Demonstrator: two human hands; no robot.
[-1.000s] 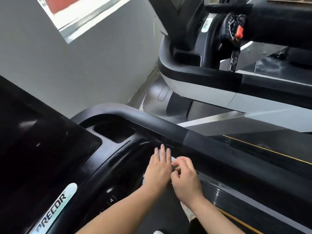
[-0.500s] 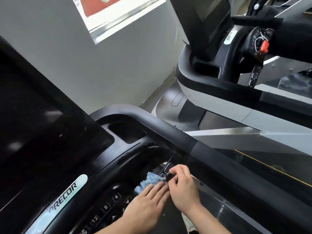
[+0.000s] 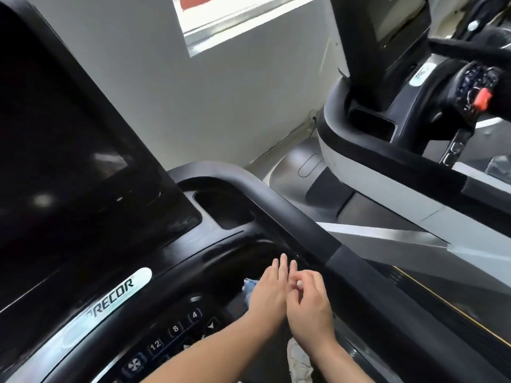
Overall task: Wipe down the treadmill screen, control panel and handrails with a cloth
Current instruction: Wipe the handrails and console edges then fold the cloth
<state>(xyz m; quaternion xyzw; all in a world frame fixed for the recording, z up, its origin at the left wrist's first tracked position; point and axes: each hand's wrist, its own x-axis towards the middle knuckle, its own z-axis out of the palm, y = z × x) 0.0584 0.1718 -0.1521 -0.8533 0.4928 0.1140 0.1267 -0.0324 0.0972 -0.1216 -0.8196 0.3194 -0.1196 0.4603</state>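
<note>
Beside handrail [image 3: 290, 217] edge: left hand [image 3: 269, 288] flat on blue cloth [image 3: 250, 285], right hand [image 3: 309, 297] grip curled, contents unclear

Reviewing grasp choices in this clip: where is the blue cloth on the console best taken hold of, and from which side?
Grip the bunched blue edge of the cloth, which pokes out left of the left hand. Come from the keypad side, since the rest lies hidden under that flat hand and the right hand blocks the other side.

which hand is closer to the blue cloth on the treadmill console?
Left. The left hand lies flat over the crumpled light-blue cloth, covering most of it. The right hand, fingers curled, sits just beyond the left hand, on the side away from the cloth, nearer the black handrail.
</note>
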